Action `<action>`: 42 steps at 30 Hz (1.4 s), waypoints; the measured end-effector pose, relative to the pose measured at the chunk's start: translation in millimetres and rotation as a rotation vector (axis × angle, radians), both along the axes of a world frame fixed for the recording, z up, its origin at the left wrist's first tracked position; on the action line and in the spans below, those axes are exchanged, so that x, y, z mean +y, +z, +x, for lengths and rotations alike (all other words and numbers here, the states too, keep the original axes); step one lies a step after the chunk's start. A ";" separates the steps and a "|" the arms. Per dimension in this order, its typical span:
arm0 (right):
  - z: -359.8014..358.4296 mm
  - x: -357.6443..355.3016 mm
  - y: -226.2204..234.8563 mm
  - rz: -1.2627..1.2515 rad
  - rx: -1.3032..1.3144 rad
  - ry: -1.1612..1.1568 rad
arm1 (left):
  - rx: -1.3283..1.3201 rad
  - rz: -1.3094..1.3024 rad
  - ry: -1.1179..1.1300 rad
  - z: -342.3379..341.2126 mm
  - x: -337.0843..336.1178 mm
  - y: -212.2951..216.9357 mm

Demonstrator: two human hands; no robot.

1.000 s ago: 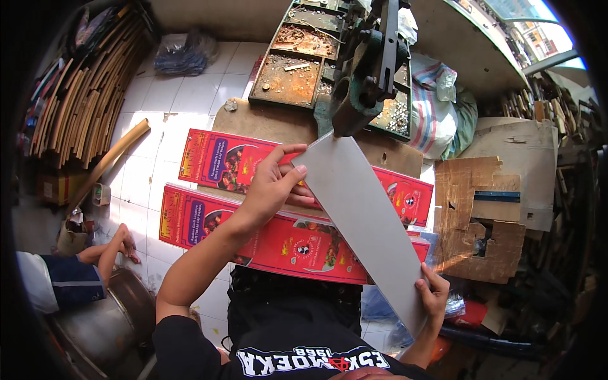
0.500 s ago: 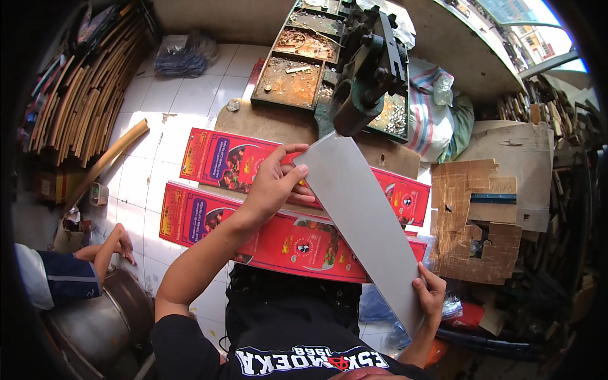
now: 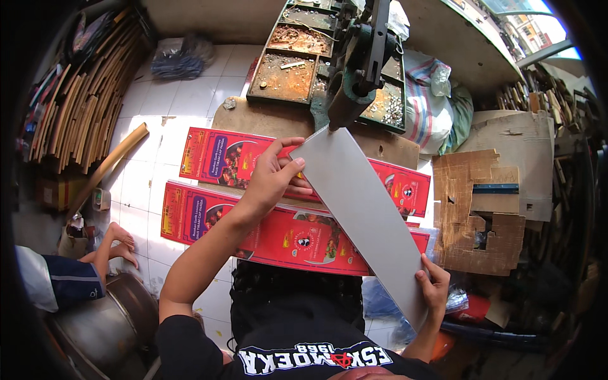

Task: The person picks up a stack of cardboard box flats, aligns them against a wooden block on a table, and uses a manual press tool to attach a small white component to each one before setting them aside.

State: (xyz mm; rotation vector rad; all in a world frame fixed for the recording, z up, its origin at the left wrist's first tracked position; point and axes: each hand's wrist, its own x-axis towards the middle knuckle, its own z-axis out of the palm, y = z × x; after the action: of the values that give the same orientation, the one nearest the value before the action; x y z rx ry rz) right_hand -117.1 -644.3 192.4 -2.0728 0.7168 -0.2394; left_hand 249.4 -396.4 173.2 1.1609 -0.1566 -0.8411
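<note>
A long pale grey panel (image 3: 364,221) lies at a slant between my hands, blank side up. Its far end sits at the foot of a dark green hand press (image 3: 348,98); the exact contact is hidden. My left hand (image 3: 275,177) grips the far left edge, thumb on top and fingers partly out of sight underneath. At the near right edge, my right hand (image 3: 434,288) holds the panel between thumb and fingers. Below the panel lie two stacks of red printed panels, a farther stack (image 3: 218,161) and a nearer stack (image 3: 272,237).
Beside the press, a compartment tray (image 3: 282,79) holds small metal bits. Striped sacks (image 3: 427,107) stand behind it on the right, with torn cardboard (image 3: 456,221) closer in. At left are stacked boards (image 3: 82,95), a metal drum (image 3: 104,316) and another person's leg (image 3: 104,250).
The press's lever arm has swung and now appears more upright and nearer. The grey panel and both hands have shifted only slightly, still in the same hold.
</note>
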 end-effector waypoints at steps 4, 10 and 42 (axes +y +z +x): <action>-5.8 -1.1 -3.4 -0.091 -0.036 0.025 | -0.041 0.001 -0.011 1.2 3.5 -3.3; -25.2 5.3 9.2 0.211 0.015 -0.096 | -0.084 0.083 -0.171 -6.0 8.8 22.0; -17.8 16.0 46.0 -1.355 -0.458 -0.108 | -1.239 -0.074 0.266 -50.6 44.3 54.4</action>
State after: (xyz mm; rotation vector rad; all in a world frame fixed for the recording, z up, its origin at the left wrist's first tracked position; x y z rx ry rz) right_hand -134.8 -628.4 238.4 -2.9988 0.3602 -1.5438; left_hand 198.8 -352.1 227.7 1.4513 -1.0071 0.2143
